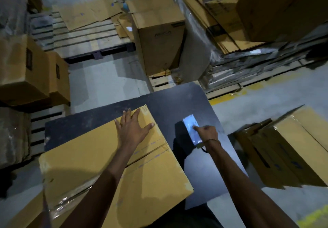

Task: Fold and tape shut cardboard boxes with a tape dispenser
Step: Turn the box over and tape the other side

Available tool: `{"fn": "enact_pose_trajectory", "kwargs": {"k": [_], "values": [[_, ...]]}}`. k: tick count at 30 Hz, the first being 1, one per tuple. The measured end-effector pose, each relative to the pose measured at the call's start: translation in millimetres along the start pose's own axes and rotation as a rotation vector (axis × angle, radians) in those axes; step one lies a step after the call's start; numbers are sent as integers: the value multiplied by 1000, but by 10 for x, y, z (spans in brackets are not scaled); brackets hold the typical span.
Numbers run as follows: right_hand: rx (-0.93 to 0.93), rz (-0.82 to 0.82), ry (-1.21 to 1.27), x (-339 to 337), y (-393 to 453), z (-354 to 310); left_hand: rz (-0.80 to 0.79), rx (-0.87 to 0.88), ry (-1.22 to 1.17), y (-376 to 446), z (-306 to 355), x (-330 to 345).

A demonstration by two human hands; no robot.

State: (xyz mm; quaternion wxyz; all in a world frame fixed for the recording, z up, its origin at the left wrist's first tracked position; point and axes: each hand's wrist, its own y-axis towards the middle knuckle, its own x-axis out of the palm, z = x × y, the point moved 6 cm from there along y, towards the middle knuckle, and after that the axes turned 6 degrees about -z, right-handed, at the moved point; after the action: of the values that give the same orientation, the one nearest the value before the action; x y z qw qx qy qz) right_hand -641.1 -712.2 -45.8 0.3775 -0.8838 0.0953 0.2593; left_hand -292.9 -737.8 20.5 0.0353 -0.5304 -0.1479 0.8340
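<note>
The left hand [132, 130] lies flat, fingers spread, on the cardboard box [106, 165] on the dark tabletop [165, 101]; the right hand [206, 132], holding nothing, taps a phone [190, 128]; press both flaps level before taping; no dispenser shows.

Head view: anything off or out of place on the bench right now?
Yes. The right hand is tapping a lit phone on the dark table, not working on the box. The left hand rests flat on the cardboard box. No tape dispenser is visible.
</note>
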Motion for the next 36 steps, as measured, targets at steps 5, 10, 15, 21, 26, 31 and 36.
{"fn": "enact_pose_trajectory", "kwargs": {"k": [5,10,15,21,26,31,36], "values": [[-195,-345,444,-70,-600,-553,-95,65,-932,-30,451,-171],[-385,-442,438,-101,-1188,-985,-706,-110,-1377,-18,921,-173],[-435,-473,296,-32,-1302,-1037,-669,-53,-1246,59,887,-224],[-389,-485,251,75,-1354,-975,-692,-41,-1115,174,682,-142],[-396,-486,230,224,-1368,-1103,-755,-137,-1220,369,596,-248],[-422,-367,152,382,-1370,-1261,-770,-132,-1050,682,409,-378],[-366,-236,95,566,-1352,-1234,-640,-84,-870,1055,150,-405]]}}
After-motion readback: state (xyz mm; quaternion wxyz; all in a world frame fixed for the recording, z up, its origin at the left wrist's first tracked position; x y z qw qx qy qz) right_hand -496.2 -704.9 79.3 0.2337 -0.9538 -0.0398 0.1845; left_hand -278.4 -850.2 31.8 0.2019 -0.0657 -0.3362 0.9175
